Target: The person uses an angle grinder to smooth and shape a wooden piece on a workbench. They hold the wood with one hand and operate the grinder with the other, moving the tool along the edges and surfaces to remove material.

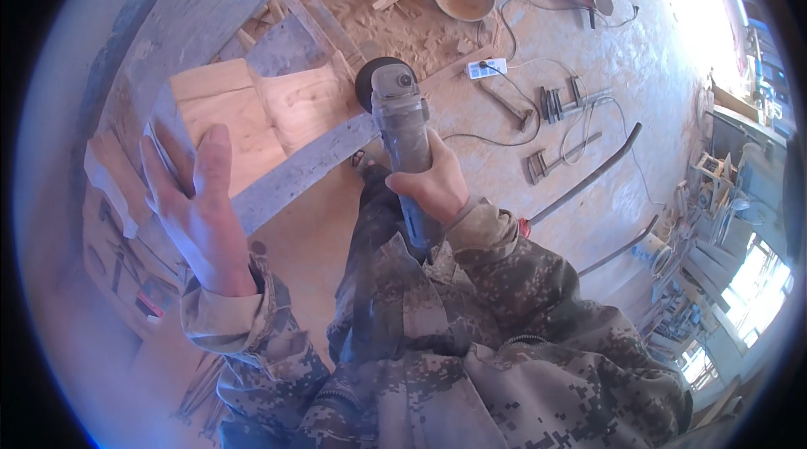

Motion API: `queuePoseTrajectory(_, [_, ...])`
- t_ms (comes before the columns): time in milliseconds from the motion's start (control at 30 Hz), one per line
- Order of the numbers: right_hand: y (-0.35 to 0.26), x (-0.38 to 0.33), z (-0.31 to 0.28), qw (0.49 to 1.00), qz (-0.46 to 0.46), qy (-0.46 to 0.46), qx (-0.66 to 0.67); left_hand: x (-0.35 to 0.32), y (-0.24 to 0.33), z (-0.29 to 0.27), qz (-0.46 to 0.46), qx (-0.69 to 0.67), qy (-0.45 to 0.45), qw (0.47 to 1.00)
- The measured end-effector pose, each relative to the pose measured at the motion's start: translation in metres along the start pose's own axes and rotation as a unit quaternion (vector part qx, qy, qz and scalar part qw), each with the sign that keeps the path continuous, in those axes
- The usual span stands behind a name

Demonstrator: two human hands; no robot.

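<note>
Head view: the angle grinder (402, 128) was gripped in the right hand (437, 182), fingers curled around its body, long axis running fore-and-aft, disc (366, 86) foremost, right of the carved wooden panel (282, 106). Nearer that panel, the left hand (202, 222) was held with fingers spread; contact could not be told.
</note>
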State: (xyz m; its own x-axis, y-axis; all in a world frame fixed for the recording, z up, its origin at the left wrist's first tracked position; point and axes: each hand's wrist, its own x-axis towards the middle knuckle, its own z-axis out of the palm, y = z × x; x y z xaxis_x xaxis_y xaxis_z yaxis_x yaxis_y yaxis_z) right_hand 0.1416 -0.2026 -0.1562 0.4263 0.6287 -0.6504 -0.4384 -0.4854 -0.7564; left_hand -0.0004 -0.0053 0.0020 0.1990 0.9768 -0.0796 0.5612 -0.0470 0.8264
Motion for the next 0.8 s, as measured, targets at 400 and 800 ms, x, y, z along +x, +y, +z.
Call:
queuePoseTrajectory(400, [-0.013, 0.003, 0.003, 1.0, -0.004, -0.007, -0.01, -0.002, -0.001, 0.001, -0.016, -0.033, 0.009, 0.999])
queuePoseTrajectory(800, [-0.019, 0.01, 0.008, 0.999, -0.007, -0.004, -0.034, 0.0, 0.0, 0.0, -0.008, -0.016, 0.01, 1.0])
